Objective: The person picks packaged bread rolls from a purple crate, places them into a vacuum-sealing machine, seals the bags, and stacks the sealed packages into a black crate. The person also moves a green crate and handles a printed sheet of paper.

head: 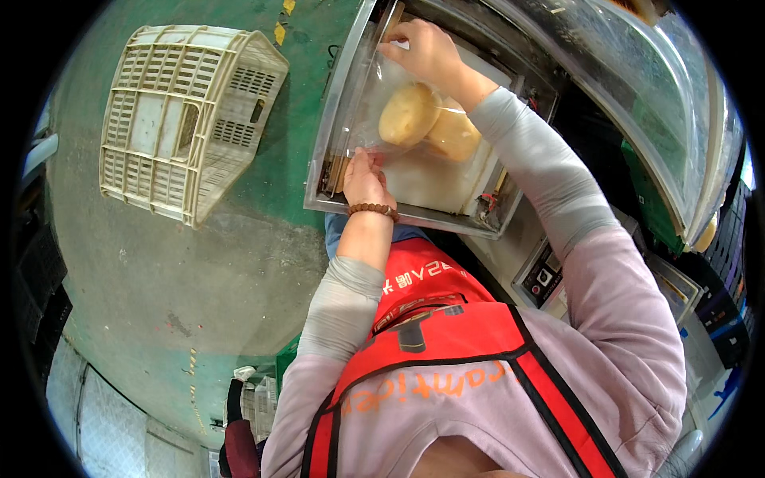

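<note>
Two pale yellow, apparently peeled potatoes (pixel 410 115) lie in a clear plastic bag (pixel 391 156) inside the metal-rimmed chamber of a vacuum sealer (pixel 418 222). My left hand (pixel 367 182), with a brown beaded bracelet at the wrist, pinches the near corner of the bag's left end. At the far corner of that same end, my right hand (pixel 421 51) holds the film between thumb and fingers. Both hands are beside the bar along the chamber's left side. A white plate (pixel 418 188) lies under the bag. The fingertips are partly hidden.
The sealer's clear curved lid (pixel 651 89) stands raised at the upper right. A control panel (pixel 541 278) is on the machine's near side. On the green floor to the left, a cream plastic crate (pixel 158 125) lies on its side. Part of another person (pixel 240 442) shows at the lower left.
</note>
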A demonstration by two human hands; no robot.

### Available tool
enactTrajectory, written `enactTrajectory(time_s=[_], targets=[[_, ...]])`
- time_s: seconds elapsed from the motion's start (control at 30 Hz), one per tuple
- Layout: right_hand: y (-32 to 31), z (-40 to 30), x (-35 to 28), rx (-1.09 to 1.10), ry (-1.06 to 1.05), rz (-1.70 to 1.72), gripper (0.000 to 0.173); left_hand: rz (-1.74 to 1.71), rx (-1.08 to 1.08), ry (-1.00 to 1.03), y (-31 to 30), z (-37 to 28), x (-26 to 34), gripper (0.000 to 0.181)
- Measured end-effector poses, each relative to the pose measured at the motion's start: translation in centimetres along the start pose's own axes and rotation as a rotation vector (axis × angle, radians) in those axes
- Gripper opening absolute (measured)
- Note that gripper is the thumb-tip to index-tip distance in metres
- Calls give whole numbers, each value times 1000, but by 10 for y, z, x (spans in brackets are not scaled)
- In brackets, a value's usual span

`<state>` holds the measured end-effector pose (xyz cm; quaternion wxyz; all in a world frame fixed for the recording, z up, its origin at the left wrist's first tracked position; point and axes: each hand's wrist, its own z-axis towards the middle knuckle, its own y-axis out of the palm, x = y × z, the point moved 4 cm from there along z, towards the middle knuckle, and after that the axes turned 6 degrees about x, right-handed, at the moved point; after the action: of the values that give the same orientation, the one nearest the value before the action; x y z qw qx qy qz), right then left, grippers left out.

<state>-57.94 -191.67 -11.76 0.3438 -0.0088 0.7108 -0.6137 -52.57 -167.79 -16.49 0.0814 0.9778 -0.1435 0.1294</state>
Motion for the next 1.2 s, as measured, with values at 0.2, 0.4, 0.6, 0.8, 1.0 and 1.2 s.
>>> enactTrajectory(time_s=[0.2, 0.4, 0.6, 0.8, 1.0, 1.2], targets=[[11, 6, 27, 26, 344, 174, 28, 20, 52, -17, -4, 7, -1, 20], [-16, 19, 3, 3, 126, 108, 20, -10, 83, -19, -6, 8, -5, 21], [1, -20, -17, 43, -569, -99, 25, 30, 27, 2, -7, 11, -5, 20], [2, -24, -16, 109, -508, -133, 24, 79, 52, 34, -7, 15, -5, 27], [-102, -103, -57, 407, -286, 250, 13, 209, -42, -146, -19, -7, 9, 36], [-375, -258, -55, 1243, 47, -390, 26, 102, -429, 39, -47, -42, 133, 19]])
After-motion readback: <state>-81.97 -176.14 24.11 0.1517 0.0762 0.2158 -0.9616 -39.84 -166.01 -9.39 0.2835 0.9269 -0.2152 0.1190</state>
